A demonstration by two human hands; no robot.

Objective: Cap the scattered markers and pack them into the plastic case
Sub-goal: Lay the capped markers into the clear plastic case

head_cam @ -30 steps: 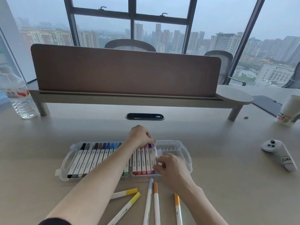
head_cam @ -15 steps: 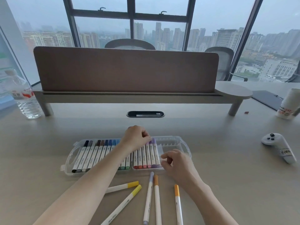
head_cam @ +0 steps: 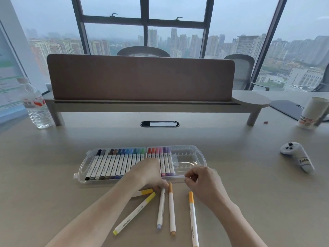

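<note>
The clear plastic case [head_cam: 188, 162] lies open on the desk, its left half full of capped markers [head_cam: 114, 163] and its right half holding several red, pink and purple ones [head_cam: 164, 161]. Several capped markers lie loose in front of it: two yellow [head_cam: 135, 213] [head_cam: 146, 192], a lilac-tipped one [head_cam: 161, 207], an orange one [head_cam: 171, 209] and a yellow-orange one [head_cam: 193, 220]. My left hand [head_cam: 149, 173] reaches down over the case's front edge, and its fingertips pinch the far end of the lilac-tipped marker. My right hand [head_cam: 204, 182] hovers at the case's front right edge, fingers loosely curled, holding nothing.
A water bottle [head_cam: 35, 107] stands at the far left and a paper cup [head_cam: 311, 113] at the far right. A white game controller [head_cam: 297, 155] lies on the right. A desk divider on a shelf [head_cam: 142, 104] runs across the back, with a cable slot [head_cam: 159, 124] in front.
My left hand has left the markers in the case and come down to the lilac-tipped marker's far end. My right hand has drawn back from the case to its front edge.
</note>
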